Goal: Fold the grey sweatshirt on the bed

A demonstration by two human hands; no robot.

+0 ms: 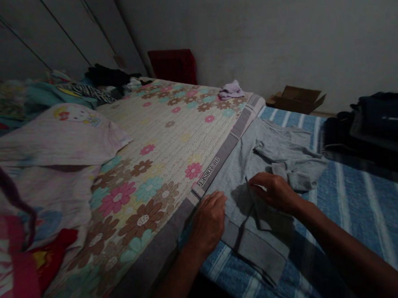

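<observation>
A light grey sweatshirt [234,174] with a darker hem band [259,248] lies spread on a blue striped cover. My left hand [208,220] is at its left edge, fingers bent and close together on the cloth. Above the middle of the garment, my right hand [272,190] pinches a raised fold of the same grey fabric. Dark lines of edge or shadow run down from those fingertips. The upper right part of the sweatshirt [286,148] is bunched and creased.
Left of the cover is a flowered mattress [171,137] with a grey border. It bears a pale pillow [66,134], a lilac cloth [231,90] and heaped clothes [103,78]. Dark folded clothes [382,120] are stacked at right. An open cardboard box [297,100] stands by the wall.
</observation>
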